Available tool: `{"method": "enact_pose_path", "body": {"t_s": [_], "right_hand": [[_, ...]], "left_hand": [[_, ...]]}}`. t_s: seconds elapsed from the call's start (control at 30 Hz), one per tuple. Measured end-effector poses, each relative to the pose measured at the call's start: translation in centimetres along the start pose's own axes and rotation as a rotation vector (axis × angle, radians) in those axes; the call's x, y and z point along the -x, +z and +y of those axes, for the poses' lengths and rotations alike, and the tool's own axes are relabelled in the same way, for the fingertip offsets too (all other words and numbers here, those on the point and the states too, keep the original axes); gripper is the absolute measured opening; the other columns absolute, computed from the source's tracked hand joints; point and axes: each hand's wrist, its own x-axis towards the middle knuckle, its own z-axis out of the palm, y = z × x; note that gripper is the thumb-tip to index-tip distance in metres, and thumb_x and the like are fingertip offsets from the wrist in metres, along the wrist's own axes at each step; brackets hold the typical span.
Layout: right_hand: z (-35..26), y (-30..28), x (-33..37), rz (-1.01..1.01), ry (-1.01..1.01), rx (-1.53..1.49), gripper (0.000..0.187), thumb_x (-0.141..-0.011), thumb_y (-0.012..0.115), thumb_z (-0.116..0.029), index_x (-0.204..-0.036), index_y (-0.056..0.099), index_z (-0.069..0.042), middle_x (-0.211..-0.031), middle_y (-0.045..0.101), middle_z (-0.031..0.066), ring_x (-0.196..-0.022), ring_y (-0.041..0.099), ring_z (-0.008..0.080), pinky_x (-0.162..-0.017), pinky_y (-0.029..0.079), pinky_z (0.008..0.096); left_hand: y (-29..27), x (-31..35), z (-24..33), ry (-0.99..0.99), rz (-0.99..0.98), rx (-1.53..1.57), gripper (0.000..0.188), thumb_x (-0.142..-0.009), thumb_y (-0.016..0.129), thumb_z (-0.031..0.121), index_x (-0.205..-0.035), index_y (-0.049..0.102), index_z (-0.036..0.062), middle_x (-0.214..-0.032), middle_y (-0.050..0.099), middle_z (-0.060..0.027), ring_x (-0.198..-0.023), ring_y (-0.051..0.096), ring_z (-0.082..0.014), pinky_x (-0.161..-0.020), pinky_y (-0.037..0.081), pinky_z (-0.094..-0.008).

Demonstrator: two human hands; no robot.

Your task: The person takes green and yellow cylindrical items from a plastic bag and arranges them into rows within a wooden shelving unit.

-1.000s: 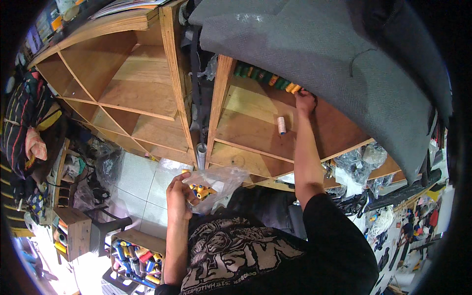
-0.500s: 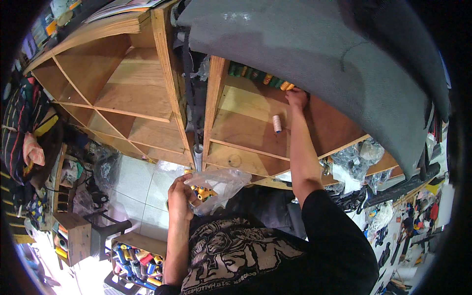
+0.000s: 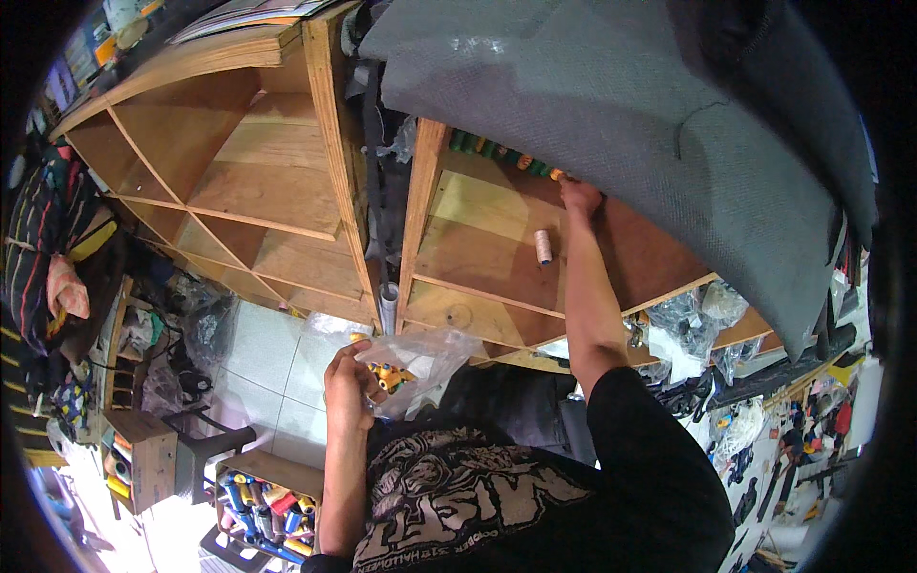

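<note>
My left hand grips the edge of a clear plastic bag. Several yellow thread spools show inside the bag. Stretched deep into the right shelf compartment, my right hand has its fingertips closed on an orange-yellow thread spool at the near end of a row. Green and yellow spools lie side by side along the back of that compartment, partly hidden by a hanging grey sheet. A pale thread spool stands alone on the shelf board, left of my forearm.
The textured grey sheet drapes over the right cabinet. A wooden cabinet with several compartments stands at left. Below it are a box of coloured spools, a wooden box and a dark stool. A grey pipe stands between the cabinets.
The view has shifted slightly, so the shelves sit a little lower and farther right. My right hand stays at the end of the spool row, and my left keeps hold of the bag.
</note>
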Motion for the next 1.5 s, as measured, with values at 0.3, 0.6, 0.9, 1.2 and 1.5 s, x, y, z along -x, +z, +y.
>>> {"method": "enact_pose_path", "body": {"t_s": [0.3,0.6,0.9,1.2,1.5], "right_hand": [[-4.1,-5.0,8.2,-0.395,-0.158,-0.047,0.027,-0.074,0.071,-0.026,-0.073,0.063,-0.001,-0.061,0.059,0.0043,-0.052,0.054,0.0073,-0.043,0.041,0.0224],[-4.9,-9.2,14.9,-0.487,-0.38,0.275,0.029,-0.073,0.067,-0.026,-0.063,0.062,0.001,-0.064,0.062,0.0078,-0.052,0.056,0.0117,-0.05,0.044,0.0255],[-1.8,-7.4,4.3,0.09,-0.333,0.212,0.031,-0.071,0.066,-0.032,-0.073,0.066,0.0,-0.069,0.065,0.013,-0.064,0.064,0.0214,-0.063,0.049,0.0322],[1.2,-2.5,-1.7,0.449,-0.359,0.374,0.027,-0.069,0.067,-0.029,-0.081,0.068,-0.005,-0.086,0.066,0.0147,-0.084,0.062,0.0322,-0.076,0.048,0.0391],[2.0,-3.9,-2.9,0.222,-0.246,0.294,0.035,-0.069,0.069,-0.028,-0.093,0.063,-0.003,-0.092,0.065,0.0147,-0.085,0.062,0.0265,-0.076,0.048,0.0348]], "left_hand": [[-0.6,-0.3,0.2,0.0,-0.001,-0.006,0.028,-0.088,0.036,0.02,-0.104,0.051,0.0025,-0.055,0.03,0.0048,-0.042,0.029,-0.008,-0.038,0.026,-0.0239],[0.4,-0.4,-0.1,-0.026,-0.034,0.019,0.027,-0.085,0.036,0.014,-0.103,0.049,-0.0007,-0.052,0.03,0.0035,-0.04,0.029,-0.0078,-0.035,0.027,-0.0241],[0.2,0.1,-0.5,-0.002,-0.063,-0.031,0.032,-0.086,0.04,0.023,-0.106,0.051,0.0003,-0.054,0.032,0.0033,-0.043,0.03,-0.0078,-0.039,0.026,-0.0239],[-0.1,0.5,-0.5,-0.004,-0.046,-0.043,0.03,-0.084,0.038,0.019,-0.104,0.053,0.0026,-0.054,0.032,0.0033,-0.043,0.031,-0.0085,-0.039,0.026,-0.0239],[0.1,0.3,0.2,0.018,-0.021,-0.031,0.029,-0.086,0.038,0.02,-0.104,0.052,0.0015,-0.053,0.031,0.0045,-0.043,0.029,-0.0081,-0.038,0.026,-0.0243]]}}
